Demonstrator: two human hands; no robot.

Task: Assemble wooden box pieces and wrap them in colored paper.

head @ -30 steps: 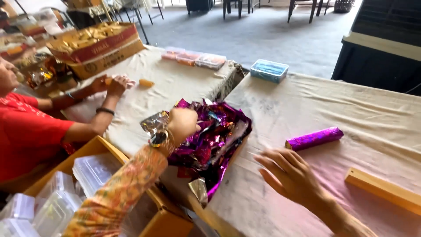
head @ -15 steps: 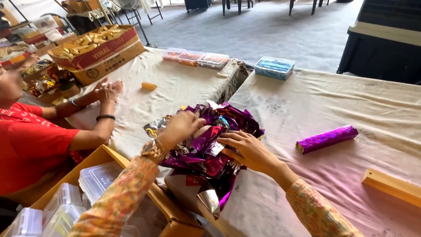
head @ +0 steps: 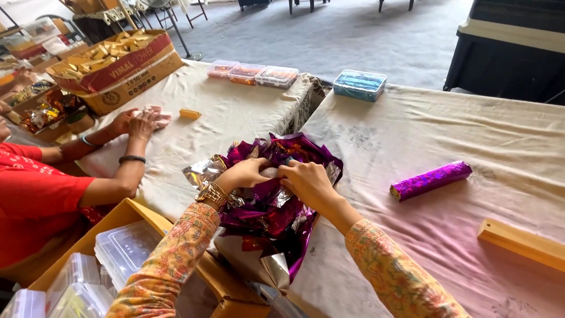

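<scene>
Boxes (head: 126, 247) of clear plastic sit in a carton at my far left, beside a co-worker's hands (head: 138, 122) on the cloth. My left hand (head: 244, 174) and right hand (head: 306, 181) meet at centre, both pinching purple foil (head: 276, 209) heaped at the table edge. Rightward lie 1 foil roll (head: 431, 179) and 1 wood strip (head: 521, 242).

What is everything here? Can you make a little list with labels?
left hand: gripping the purple foil pile
right hand: pressed into the same foil, beside the left hand
foil pile: crumpled shiny purple and silver sheets at the table's edge
purple roll: lies alone on the cloth, right of the hands
wooden block: near the right edge
blue box: at the far side
person in red: seated left, hands on the other table
</scene>
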